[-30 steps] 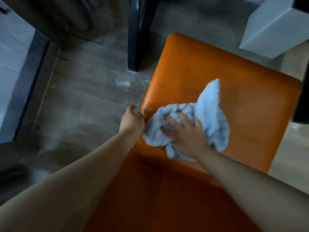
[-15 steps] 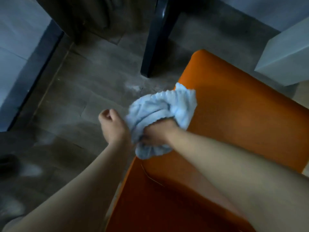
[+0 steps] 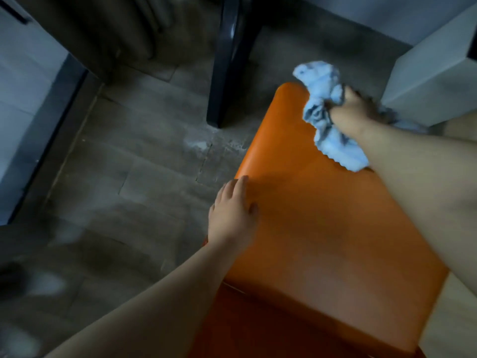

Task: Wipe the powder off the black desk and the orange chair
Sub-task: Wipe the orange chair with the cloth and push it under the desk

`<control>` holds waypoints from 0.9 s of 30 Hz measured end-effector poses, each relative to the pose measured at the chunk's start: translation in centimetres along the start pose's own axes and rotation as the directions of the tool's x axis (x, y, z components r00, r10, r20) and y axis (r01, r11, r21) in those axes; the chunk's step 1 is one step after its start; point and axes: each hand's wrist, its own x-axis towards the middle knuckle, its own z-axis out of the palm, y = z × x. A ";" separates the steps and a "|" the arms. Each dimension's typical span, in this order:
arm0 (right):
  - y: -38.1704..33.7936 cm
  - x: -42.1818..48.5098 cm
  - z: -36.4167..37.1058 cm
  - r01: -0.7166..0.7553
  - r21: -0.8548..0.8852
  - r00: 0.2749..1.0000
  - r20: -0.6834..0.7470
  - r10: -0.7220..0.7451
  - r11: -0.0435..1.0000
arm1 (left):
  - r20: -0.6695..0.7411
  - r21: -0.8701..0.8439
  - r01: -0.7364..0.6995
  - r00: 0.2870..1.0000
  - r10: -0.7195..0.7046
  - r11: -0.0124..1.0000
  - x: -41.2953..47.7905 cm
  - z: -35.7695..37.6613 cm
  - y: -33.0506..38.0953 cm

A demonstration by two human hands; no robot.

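orange chair (image 3: 322, 228): left hand (image 3: 232, 215) rests flat, right hand (image 3: 358, 112) grips one blue cloth (image 3: 333, 140).

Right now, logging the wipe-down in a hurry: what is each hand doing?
Left hand: open, fingers flat on the orange chair seat's edge.
Right hand: grips the bunched light blue cloth at the seat's far corner.
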 end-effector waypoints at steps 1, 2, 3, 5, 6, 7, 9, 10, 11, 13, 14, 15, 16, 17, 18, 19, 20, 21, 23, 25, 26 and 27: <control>2.5 0.1 -0.6 -0.045 -0.019 0.999 0.015 0.045 0.999 | 0.009 0.068 -0.030 1.000 0.029 0.997 0.2 0.3 0.5; 5.1 -0.1 -1.2 -0.079 -0.041 0.997 0.020 0.080 0.996 | 0.018 0.132 -0.069 0.998 0.067 0.989 0.3 0.7 1.1; 7.7 -0.6 -1.8 -0.115 -0.047 0.993 0.006 0.116 0.992 | 0.034 0.197 -0.120 0.993 0.115 0.973 0.4 1.2 1.8; 11.8 -1.4 -2.3 -0.141 0.081 0.990 -0.011 0.142 0.987 | 0.095 0.318 -0.205 0.978 0.184 0.926 0.6 2.6 3.2; 12.4 -1.7 -2.1 -0.124 0.236 0.992 0.064 0.112 0.964 | 0.125 0.372 -0.218 0.975 0.185 0.902 0.6 3.5 3.9; 12.2 -2.0 -2.1 -0.120 0.416 0.978 0.204 0.036 0.901 | 0.144 0.421 -0.215 0.975 0.169 0.881 0.6 4.3 4.6; 10.2 -2.3 -2.7 -0.078 0.630 0.916 0.351 -0.194 0.772 | 0.155 0.489 -0.199 0.978 0.140 0.849 0.4 5.9 5.9; 8.8 -2.6 -2.7 -0.022 0.688 0.860 0.383 -0.337 0.726 | 0.152 0.496 -0.198 0.978 0.140 0.846 0.3 6.7 6.5; 7.4 -2.9 -2.3 0.082 0.713 0.775 0.394 -0.494 0.697 | 0.140 0.486 -0.194 0.980 0.143 0.852 0.2 7.3 6.9; 4.7 -2.6 -0.1 0.211 0.507 0.762 0.450 -0.465 0.836 | 0.092 0.469 -0.173 0.985 0.147 0.866 0.2 8.2 7.2; 4.4 -2.7 0.1 0.242 0.213 0.939 0.196 -0.284 0.947 | 0.078 0.481 -0.168 0.986 0.148 0.860 0.3 8.5 7.2; 5.2 -2.7 0.0 0.185 0.045 0.983 -0.016 -0.185 0.982 | 0.074 0.506 -0.166 0.986 0.149 0.847 0.3 8.7 7.1; 6.6 -2.7 -0.1 0.143 0.038 0.981 -0.138 -0.136 0.989 | 0.075 0.530 -0.165 0.986 0.148 0.832 0.2 8.8 6.8; 9.2 -2.7 -0.4 0.091 0.100 0.980 -0.187 -0.071 0.991 | 0.078 0.549 -0.164 0.986 0.145 0.819 0.1 8.9 6.6; 12.7 -2.7 -0.8 0.031 0.129 0.984 -0.180 -0.007 0.991 | 0.082 0.560 -0.163 0.986 0.142 0.812 0.1 9.0 6.5; 16.1 -2.7 -1.0 -0.049 0.136 0.986 -0.152 0.070 0.989 | 0.082 0.562 -0.158 0.987 0.136 0.812 0.1 9.1 6.6; 19.5 -2.9 -1.3 -0.136 0.150 0.979 -0.129 0.156 0.979 | 0.075 0.557 -0.145 0.989 0.125 0.817 0.1 9.2 6.8; 22.3 -3.5 -1.5 -0.208 0.144 0.965 -0.128 0.227 0.967 | 0.064 0.548 -0.128 0.992 0.111 0.827 0.0 9.4 7.0; 26.1 -5.8 -0.8 -0.286 0.260 0.925 -0.177 0.336 0.922 | 0.053 0.516 -0.109 0.994 0.095 0.849 -0.2 9.9 7.6; 27.9 -9.5 0.9 -0.320 0.595 0.865 -0.135 0.483 0.738 | 0.060 0.500 -0.128 0.992 0.113 0.857 -0.9 10.4 7.9; 28.4 -11.9 2.2 -0.353 0.713 0.835 -0.051 0.548 0.606 | 0.068 0.504 -0.150 0.989 0.135 0.850 -1.3 10.5 7.8; 28.7 -14.7 3.7 -0.410 0.761 0.807 0.044 0.589 0.504 | 0.074 0.512 -0.170 0.985 0.155 0.842 -1.8 10.6 7.6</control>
